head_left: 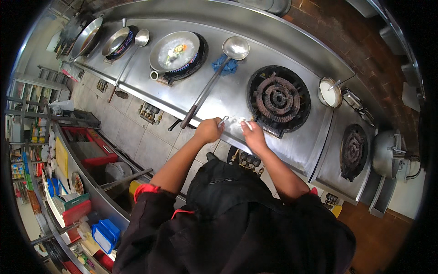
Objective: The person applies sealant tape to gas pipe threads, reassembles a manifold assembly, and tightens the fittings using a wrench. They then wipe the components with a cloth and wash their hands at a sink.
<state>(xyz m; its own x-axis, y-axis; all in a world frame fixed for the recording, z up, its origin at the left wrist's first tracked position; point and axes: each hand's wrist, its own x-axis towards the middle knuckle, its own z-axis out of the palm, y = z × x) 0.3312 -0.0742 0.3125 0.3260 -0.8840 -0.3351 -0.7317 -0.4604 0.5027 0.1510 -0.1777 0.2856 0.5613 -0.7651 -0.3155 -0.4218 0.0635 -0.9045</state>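
Both my hands are closed at the front edge of the steel stove, a short gap apart. From the fingers of my left hand pokes a small, shiny, pale thing whose kind I cannot make out. My right hand pinches a small white piece, too small to name. Just beyond my left hand lies a long-handled ladle, its bowl end resting on a crumpled blue cloth. The bare black burner is close beyond my right hand, unlit as far as I see.
Farther left, a wok with pale liquid and food pieces sits over blue flames. Another ladle, a smaller pan and a large wok follow. At right are a white-filled bowl, another burner and a pot.
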